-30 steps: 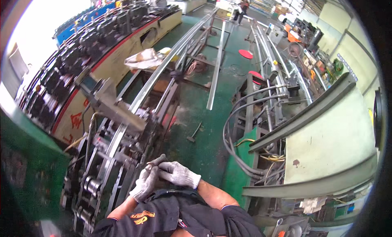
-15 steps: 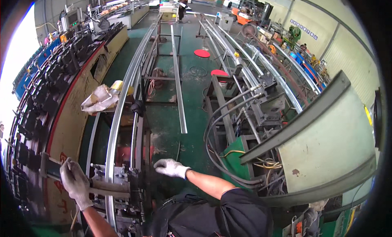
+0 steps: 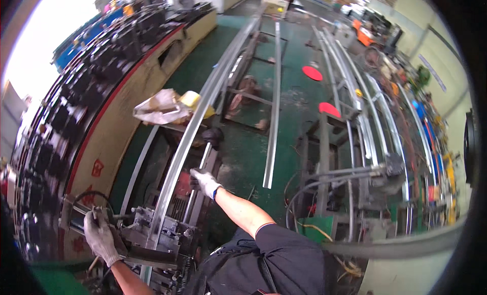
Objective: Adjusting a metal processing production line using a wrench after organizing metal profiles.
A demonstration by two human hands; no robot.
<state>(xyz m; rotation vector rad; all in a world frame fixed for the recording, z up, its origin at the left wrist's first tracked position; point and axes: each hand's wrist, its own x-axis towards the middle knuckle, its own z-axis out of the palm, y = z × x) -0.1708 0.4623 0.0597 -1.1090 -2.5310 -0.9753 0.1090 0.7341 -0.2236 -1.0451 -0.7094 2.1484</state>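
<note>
Cream panelling (image 3: 131, 99) with red characters (image 3: 97, 167) flanks left hand (image 3: 100, 237) and right hand (image 3: 206, 183) (grips unclear).

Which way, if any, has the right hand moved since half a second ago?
Yes, leftward and forward: the right hand was over green floor right of the dark metal beam; now it overlaps that beam in view.

The gloved hands, meeting before the body a second ago, are now working apart: the left hand (image 3: 101, 237) is reaching to a dark bar (image 3: 152, 257); the right hand (image 3: 206, 183) is stretching farther forward, to a slim metal rod (image 3: 189, 207). The view is tilting.
</note>
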